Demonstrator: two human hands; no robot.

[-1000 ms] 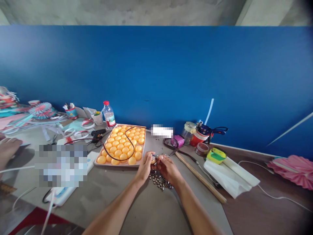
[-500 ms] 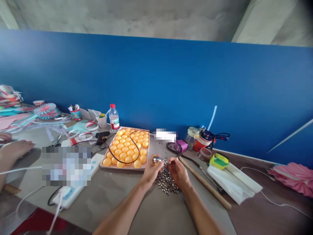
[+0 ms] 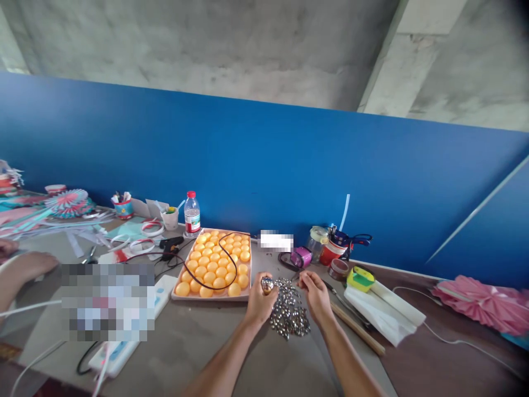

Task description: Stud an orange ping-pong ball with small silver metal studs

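My left hand [image 3: 258, 303] is closed round a small shiny ball [image 3: 266, 284] covered in silver sequins, held just above the table. My right hand [image 3: 316, 292] is a little to the right, its fingertips pinched together near the top of a heap of silver sequins [image 3: 289, 314]; whatever they pinch is too small to make out. The heap lies between my two hands. Just left of my left hand sits a tray of orange balls [image 3: 215, 262] with a black cord looped over it.
A water bottle [image 3: 192, 214], glue gun [image 3: 170, 242], cups, jars and tape rings stand along the blue wall. A wooden stick [image 3: 357, 329], white paper [image 3: 384, 309] and a yellow-green box [image 3: 360, 278] lie at right. Another person's hand [image 3: 25, 267] rests at far left.
My hands have drawn apart: the right one moved right off the ball, the left keeps it. The camera tilted up, so more ceiling shows.
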